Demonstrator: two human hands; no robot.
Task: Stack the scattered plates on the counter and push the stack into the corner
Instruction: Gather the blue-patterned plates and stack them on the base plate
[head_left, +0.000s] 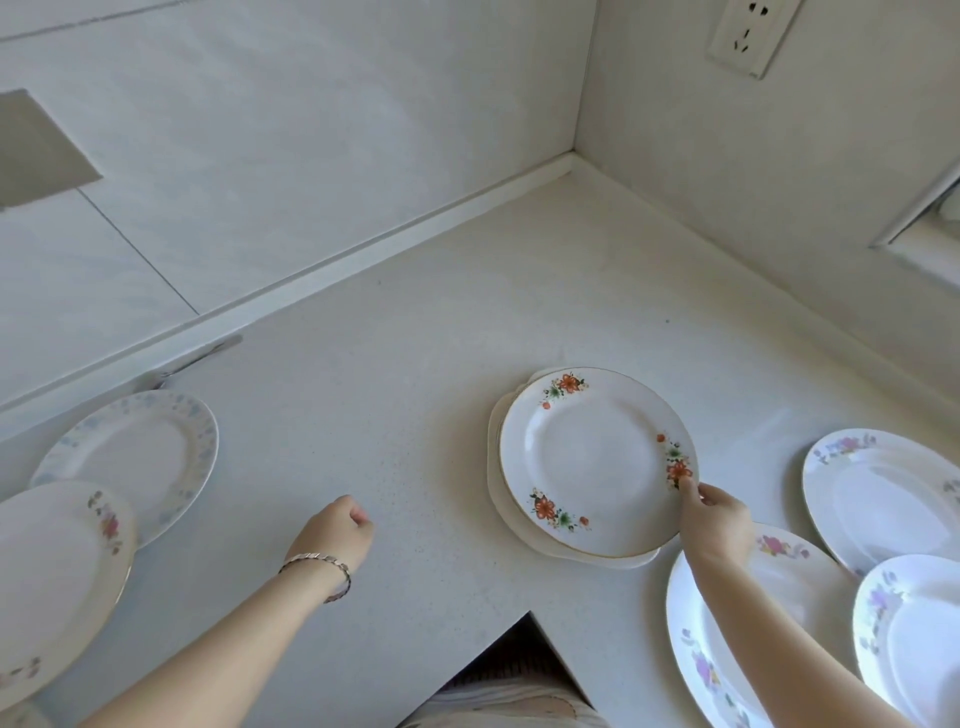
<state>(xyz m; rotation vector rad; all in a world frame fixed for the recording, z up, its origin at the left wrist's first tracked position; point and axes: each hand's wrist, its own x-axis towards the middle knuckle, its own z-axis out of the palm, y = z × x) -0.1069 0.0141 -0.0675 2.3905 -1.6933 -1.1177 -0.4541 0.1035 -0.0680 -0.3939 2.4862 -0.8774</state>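
A white plate with orange flowers (592, 457) lies on top of another white plate (501, 499) in the middle of the counter (395, 415). My right hand (714, 517) pinches the flowered plate's near right rim, thumb on top. My left hand (337, 532) hovers over bare counter left of the stack, fingers curled and holding nothing. Two plates sit at the left: a blue-patterned plate (135, 457) and a pink-flowered plate (52, 582) overlapping it. Three plates lie at the right: a far plate (883, 499), a purple-flowered plate (779, 613) under my forearm, and a plate (914, 639) at the edge.
The counter's corner (574, 161) is at the back, where two white walls meet. A wall socket (748, 31) is above it. A metal utensil (197, 358) lies by the back wall at left. The counter's front edge has a notch (530, 623) near me.
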